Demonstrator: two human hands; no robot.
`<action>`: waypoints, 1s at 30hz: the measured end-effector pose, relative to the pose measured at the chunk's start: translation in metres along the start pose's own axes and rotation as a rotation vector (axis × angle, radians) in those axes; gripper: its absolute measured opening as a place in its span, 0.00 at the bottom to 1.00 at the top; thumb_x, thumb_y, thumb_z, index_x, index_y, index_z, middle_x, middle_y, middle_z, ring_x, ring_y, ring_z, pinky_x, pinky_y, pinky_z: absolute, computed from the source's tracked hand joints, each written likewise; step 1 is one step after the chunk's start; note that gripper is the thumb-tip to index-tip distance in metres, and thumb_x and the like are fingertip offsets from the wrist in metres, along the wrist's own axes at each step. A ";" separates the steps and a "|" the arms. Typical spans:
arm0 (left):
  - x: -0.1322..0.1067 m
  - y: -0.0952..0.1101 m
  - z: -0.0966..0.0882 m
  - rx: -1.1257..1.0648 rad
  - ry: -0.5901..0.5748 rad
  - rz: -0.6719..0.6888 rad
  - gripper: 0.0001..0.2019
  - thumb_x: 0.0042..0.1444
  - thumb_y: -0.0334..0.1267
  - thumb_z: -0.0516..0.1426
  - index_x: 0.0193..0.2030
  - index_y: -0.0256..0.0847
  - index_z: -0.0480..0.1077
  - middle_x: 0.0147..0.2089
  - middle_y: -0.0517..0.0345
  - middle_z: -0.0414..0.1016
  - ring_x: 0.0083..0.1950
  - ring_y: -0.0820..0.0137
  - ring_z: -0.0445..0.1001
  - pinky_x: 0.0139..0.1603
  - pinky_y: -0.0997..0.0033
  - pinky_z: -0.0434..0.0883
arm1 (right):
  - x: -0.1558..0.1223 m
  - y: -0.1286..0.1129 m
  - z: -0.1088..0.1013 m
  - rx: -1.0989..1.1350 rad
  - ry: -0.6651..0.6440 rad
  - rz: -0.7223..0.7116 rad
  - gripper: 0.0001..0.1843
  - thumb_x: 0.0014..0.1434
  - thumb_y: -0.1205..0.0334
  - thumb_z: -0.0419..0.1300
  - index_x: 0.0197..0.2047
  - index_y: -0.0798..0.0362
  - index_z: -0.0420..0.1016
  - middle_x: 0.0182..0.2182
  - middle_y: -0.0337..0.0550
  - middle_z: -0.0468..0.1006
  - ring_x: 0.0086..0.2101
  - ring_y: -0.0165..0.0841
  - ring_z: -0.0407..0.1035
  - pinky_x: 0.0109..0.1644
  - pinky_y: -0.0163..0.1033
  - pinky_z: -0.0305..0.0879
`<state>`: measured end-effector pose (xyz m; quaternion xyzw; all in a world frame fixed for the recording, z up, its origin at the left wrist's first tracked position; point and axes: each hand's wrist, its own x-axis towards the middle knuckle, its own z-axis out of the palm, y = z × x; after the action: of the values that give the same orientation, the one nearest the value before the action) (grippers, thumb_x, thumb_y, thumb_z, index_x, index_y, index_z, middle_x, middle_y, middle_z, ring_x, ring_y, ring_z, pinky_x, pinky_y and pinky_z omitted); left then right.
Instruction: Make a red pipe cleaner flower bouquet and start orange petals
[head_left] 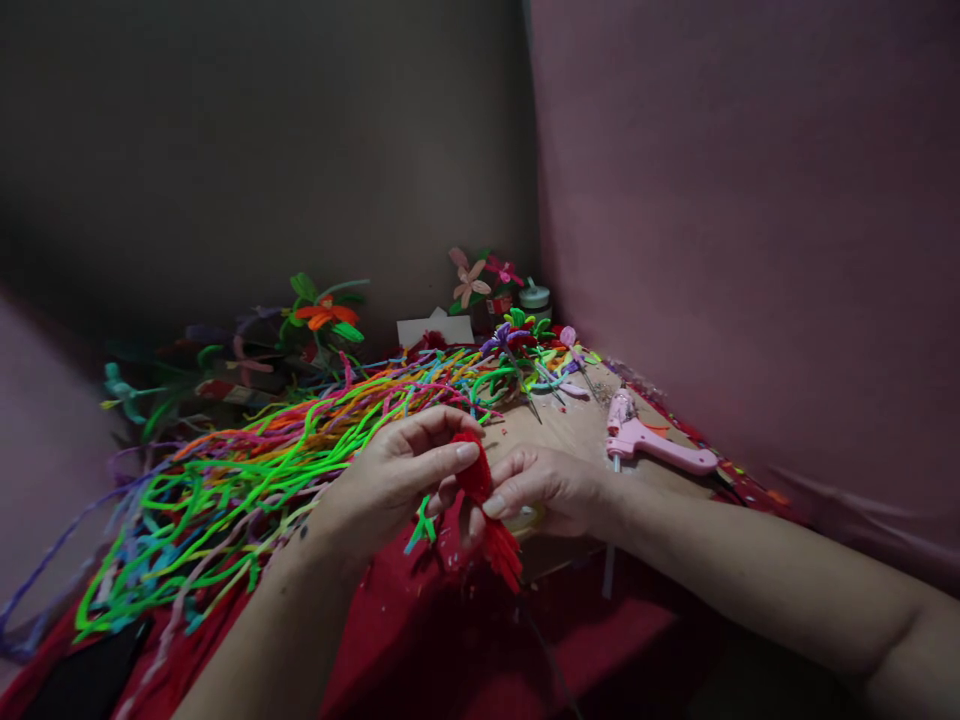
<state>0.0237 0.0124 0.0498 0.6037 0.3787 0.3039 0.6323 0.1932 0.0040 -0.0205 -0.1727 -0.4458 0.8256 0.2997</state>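
Observation:
Between both hands, above the table's front edge, is a red pipe-cleaner flower (501, 548) with several petals fanned downward. My left hand (405, 465) pinches its upper part between thumb and fingers. Lower down, my right hand (536, 490) is closed on its middle, thumb on top. A thin stem seems to trail below the petals, though it is dim. Just left of the flower, a small green pipe-cleaner piece (423, 528) shows near my left hand.
Loose pipe cleaners (247, 480) in many colours spread across the left. A pink glue gun (652, 440) lies on the cardboard (570, 425) at right. Finished flowers (326, 312) stand at the back, near a lidded jar (534, 297). A dark flat object (86, 675) lies front left.

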 end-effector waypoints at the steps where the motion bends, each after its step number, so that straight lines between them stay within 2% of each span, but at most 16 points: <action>1: -0.001 0.001 0.001 0.006 0.010 0.015 0.11 0.50 0.40 0.62 0.39 0.38 0.71 0.25 0.63 0.70 0.20 0.82 0.62 0.18 0.84 0.59 | 0.000 0.000 0.000 0.000 0.016 -0.005 0.09 0.42 0.64 0.65 0.28 0.60 0.80 0.25 0.42 0.77 0.23 0.26 0.67 0.32 0.33 0.59; 4: 0.000 0.002 0.002 -0.007 0.067 0.056 0.15 0.51 0.45 0.60 0.42 0.39 0.70 0.21 0.66 0.66 0.18 0.82 0.60 0.17 0.83 0.58 | -0.001 -0.001 0.002 -0.037 0.057 -0.077 0.10 0.42 0.63 0.65 0.28 0.61 0.79 0.25 0.43 0.77 0.24 0.26 0.66 0.34 0.35 0.59; 6: 0.002 0.001 0.001 -0.040 0.167 0.088 0.17 0.51 0.48 0.60 0.41 0.38 0.69 0.19 0.67 0.64 0.16 0.82 0.58 0.16 0.83 0.56 | -0.001 -0.002 0.004 -0.061 0.090 -0.133 0.10 0.43 0.62 0.65 0.29 0.61 0.80 0.27 0.44 0.78 0.27 0.27 0.67 0.36 0.35 0.59; 9: 0.001 -0.005 -0.001 -0.046 0.353 0.123 0.15 0.50 0.47 0.61 0.38 0.37 0.69 0.26 0.63 0.69 0.17 0.83 0.58 0.15 0.82 0.55 | 0.000 -0.006 0.008 -0.052 0.163 -0.216 0.10 0.44 0.62 0.65 0.29 0.59 0.80 0.27 0.43 0.78 0.30 0.28 0.68 0.38 0.35 0.59; 11: -0.003 -0.010 0.001 0.023 0.435 0.142 0.14 0.51 0.46 0.60 0.36 0.37 0.68 0.29 0.62 0.71 0.18 0.82 0.61 0.17 0.82 0.58 | 0.001 -0.008 0.009 -0.027 0.212 -0.296 0.09 0.44 0.62 0.65 0.30 0.58 0.80 0.27 0.41 0.78 0.31 0.28 0.69 0.40 0.35 0.60; 14: -0.012 -0.021 0.012 0.270 0.476 0.195 0.12 0.52 0.45 0.59 0.36 0.38 0.68 0.29 0.61 0.72 0.26 0.76 0.70 0.25 0.78 0.66 | 0.005 -0.007 0.008 0.012 0.313 -0.421 0.08 0.45 0.62 0.66 0.31 0.55 0.80 0.27 0.39 0.77 0.32 0.29 0.69 0.40 0.36 0.61; 17: -0.014 -0.037 0.028 0.614 0.477 0.331 0.12 0.53 0.42 0.58 0.42 0.39 0.68 0.36 0.55 0.76 0.35 0.69 0.74 0.37 0.72 0.70 | 0.009 -0.002 0.006 0.025 0.446 -0.471 0.08 0.46 0.62 0.66 0.32 0.54 0.79 0.29 0.39 0.77 0.31 0.28 0.68 0.38 0.35 0.60; 20: -0.010 -0.052 0.037 0.979 0.575 0.468 0.13 0.56 0.40 0.55 0.46 0.37 0.68 0.39 0.50 0.76 0.36 0.65 0.75 0.38 0.68 0.68 | 0.011 0.004 0.006 0.055 0.491 -0.482 0.09 0.47 0.62 0.65 0.34 0.55 0.78 0.30 0.39 0.76 0.30 0.27 0.68 0.37 0.34 0.61; 22: -0.005 -0.057 0.039 1.107 0.621 0.487 0.11 0.57 0.39 0.54 0.44 0.38 0.69 0.36 0.50 0.75 0.35 0.64 0.74 0.35 0.69 0.65 | 0.012 0.007 0.007 0.057 0.511 -0.477 0.10 0.48 0.61 0.66 0.34 0.55 0.77 0.28 0.38 0.75 0.28 0.25 0.66 0.33 0.33 0.60; 25: -0.001 -0.057 0.038 1.069 0.619 0.438 0.07 0.57 0.38 0.54 0.38 0.40 0.71 0.31 0.53 0.73 0.30 0.65 0.72 0.30 0.71 0.61 | 0.013 0.009 0.010 0.042 0.546 -0.439 0.11 0.48 0.59 0.66 0.34 0.56 0.77 0.24 0.36 0.72 0.22 0.23 0.61 0.26 0.31 0.55; 30: 0.000 -0.052 0.038 0.616 0.563 0.382 0.03 0.54 0.34 0.56 0.32 0.44 0.71 0.25 0.61 0.68 0.26 0.70 0.66 0.30 0.74 0.59 | 0.013 0.009 0.013 0.096 0.531 -0.431 0.13 0.44 0.58 0.68 0.33 0.57 0.78 0.24 0.37 0.72 0.23 0.24 0.61 0.26 0.31 0.55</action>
<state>0.0518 -0.0124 -0.0029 0.7165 0.4903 0.4405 0.2284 0.1736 0.0005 -0.0211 -0.2693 -0.3390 0.6896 0.5806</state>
